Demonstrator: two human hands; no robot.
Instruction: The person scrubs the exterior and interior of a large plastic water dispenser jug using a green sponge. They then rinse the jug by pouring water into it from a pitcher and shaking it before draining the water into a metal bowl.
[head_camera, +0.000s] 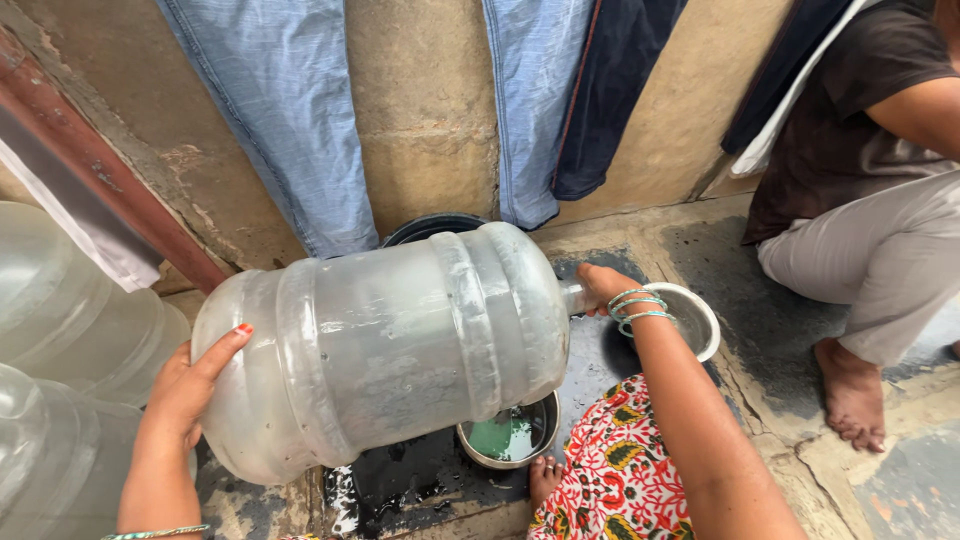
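Both hands on tipped water jug (390, 345): left hand (190, 385) spread flat against base, right hand (603, 287) gripping neck.

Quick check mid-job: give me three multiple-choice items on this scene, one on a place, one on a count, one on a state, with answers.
1. Where is the right hand?
A. At the neck of the large clear plastic water jug
B. On the floor
C. On the hanging jeans

2. How many round steel bowls show on the ground?
A. One
B. Two
C. Four

3. How does the jug lie?
A. Upright
B. Tipped on its side
C. Upside down

Answers:
1 A, the fingers close around the neck at the jug's right end.
2 B, one steel bowl sits below the jug, another steel bowl beyond the right wrist.
3 B, its base rests against the left hand and the neck points right.
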